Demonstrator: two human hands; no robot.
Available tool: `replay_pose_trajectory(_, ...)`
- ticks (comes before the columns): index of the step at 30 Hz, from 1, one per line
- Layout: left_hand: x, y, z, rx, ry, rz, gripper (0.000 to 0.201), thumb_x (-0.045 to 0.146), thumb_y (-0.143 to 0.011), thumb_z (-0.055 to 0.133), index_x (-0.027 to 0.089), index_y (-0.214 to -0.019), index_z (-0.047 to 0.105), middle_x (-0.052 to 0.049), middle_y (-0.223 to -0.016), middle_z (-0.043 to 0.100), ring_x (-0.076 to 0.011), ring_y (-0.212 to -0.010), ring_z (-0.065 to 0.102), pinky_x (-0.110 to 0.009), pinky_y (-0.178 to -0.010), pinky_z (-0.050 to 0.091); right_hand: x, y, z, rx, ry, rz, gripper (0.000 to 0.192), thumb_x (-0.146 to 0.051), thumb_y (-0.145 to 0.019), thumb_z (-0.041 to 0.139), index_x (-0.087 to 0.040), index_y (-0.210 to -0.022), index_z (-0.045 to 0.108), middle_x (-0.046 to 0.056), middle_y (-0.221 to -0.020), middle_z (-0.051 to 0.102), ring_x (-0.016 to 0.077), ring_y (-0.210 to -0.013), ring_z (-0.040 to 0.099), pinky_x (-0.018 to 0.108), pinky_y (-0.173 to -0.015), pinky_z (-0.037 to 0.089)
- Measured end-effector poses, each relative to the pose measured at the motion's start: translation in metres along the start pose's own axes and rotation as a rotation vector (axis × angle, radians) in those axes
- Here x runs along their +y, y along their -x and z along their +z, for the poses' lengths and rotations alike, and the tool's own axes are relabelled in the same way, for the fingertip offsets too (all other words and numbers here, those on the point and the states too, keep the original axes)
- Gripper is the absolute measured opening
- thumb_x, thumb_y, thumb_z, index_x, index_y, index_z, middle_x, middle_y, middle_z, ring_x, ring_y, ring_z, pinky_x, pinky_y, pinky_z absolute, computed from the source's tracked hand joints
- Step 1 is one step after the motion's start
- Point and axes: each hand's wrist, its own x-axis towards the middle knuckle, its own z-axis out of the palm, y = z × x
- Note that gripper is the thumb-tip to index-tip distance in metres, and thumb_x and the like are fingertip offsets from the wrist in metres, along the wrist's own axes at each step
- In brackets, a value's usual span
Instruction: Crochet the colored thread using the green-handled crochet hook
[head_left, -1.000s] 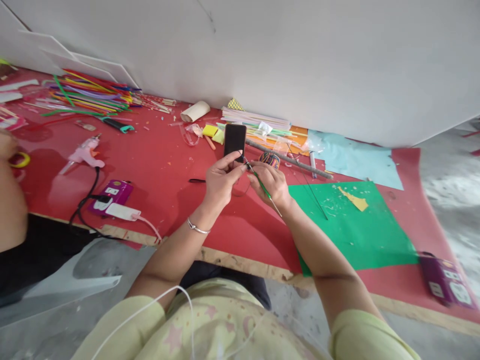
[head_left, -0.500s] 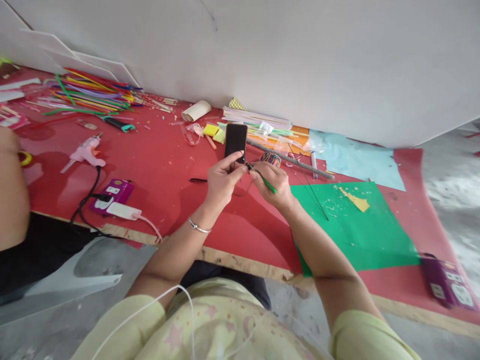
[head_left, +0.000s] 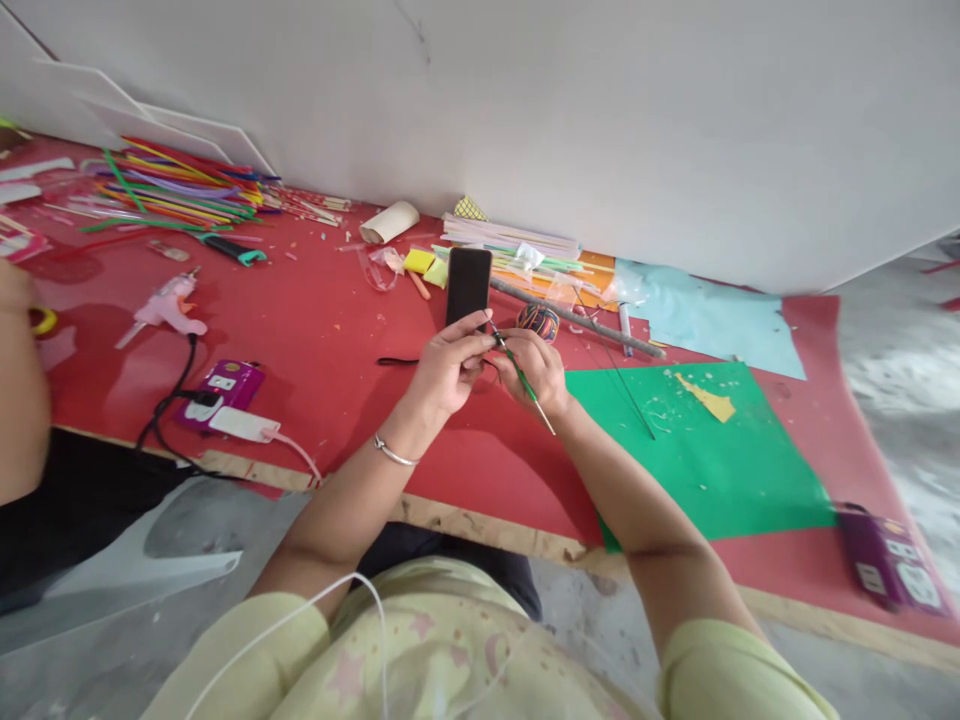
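Over the red table, both hands meet in front of an upright dark-screened phone [head_left: 469,285]. My right hand [head_left: 541,372] is closed around a slim crochet hook [head_left: 530,390] with a green grip and metal ends, slanting down to the right. Pinched fingers of my left hand [head_left: 448,365] hold dark yarn [head_left: 498,341] at the hook's upper end. Fingers partly hide the yarn, so its loops cannot be made out. Just behind my right hand lies a ball of multicoloured yarn [head_left: 538,321].
A stick [head_left: 600,327] and straws [head_left: 510,235] lie behind the hands. Green sheet [head_left: 675,470] is at right. A pink glue gun [head_left: 171,305] and purple power strip [head_left: 229,385] lie left, near another person's arm [head_left: 22,390]. Another purple power strip [head_left: 885,560] sits far right.
The crochet hook has turned steeper, and its lower metal end now shows below my right hand. My right hand has shifted slightly left and its fingers have rearranged. My left hand remains close by.
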Motion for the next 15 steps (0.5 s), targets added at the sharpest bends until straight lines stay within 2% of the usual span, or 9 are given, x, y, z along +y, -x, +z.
replay_pose_trajectory(4, 0.011, -0.003, -0.006, -0.012, -0.026, -0.034, 0.037, 0.004, -0.059, 0.082, 0.017, -0.094, 0.084, 0.007, -0.062, 0.058, 0.0005, -0.045, 0.032, -0.016, -0.043, 0.015, 0.007, -0.006, -0.008, -0.076, -0.051, -0.089, 0.022, -0.032, -0.108, 0.060, -0.023, -0.128, 0.064, 0.017, -0.123, 0.079, 0.0294, -0.113, 0.080, 0.049, -0.092, 0.069)
replay_pose_trajectory(9, 0.013, -0.005, -0.007, 0.004, -0.062, 0.033, 0.037, 0.006, -0.056, 0.083, 0.016, -0.092, 0.084, 0.003, -0.065, 0.064, 0.0003, -0.046, 0.033, -0.016, -0.043, 0.016, 0.005, -0.014, -0.015, -0.059, 0.020, -0.180, 0.022, -0.023, -0.107, 0.063, -0.019, -0.128, 0.065, 0.019, -0.119, 0.081, 0.0290, -0.111, 0.082, 0.047, -0.091, 0.069)
replay_pose_trajectory(15, 0.017, -0.006, -0.008, 0.003, -0.077, 0.049, 0.033, 0.006, -0.056, 0.081, 0.013, -0.088, 0.083, 0.004, -0.060, 0.060, -0.0002, -0.046, 0.033, -0.016, -0.043, 0.016, 0.003, -0.015, -0.020, -0.169, 0.026, -0.094, 0.025, -0.028, -0.109, 0.058, -0.020, -0.129, 0.070, 0.018, -0.130, 0.081, 0.0303, -0.119, 0.081, 0.053, -0.100, 0.067)
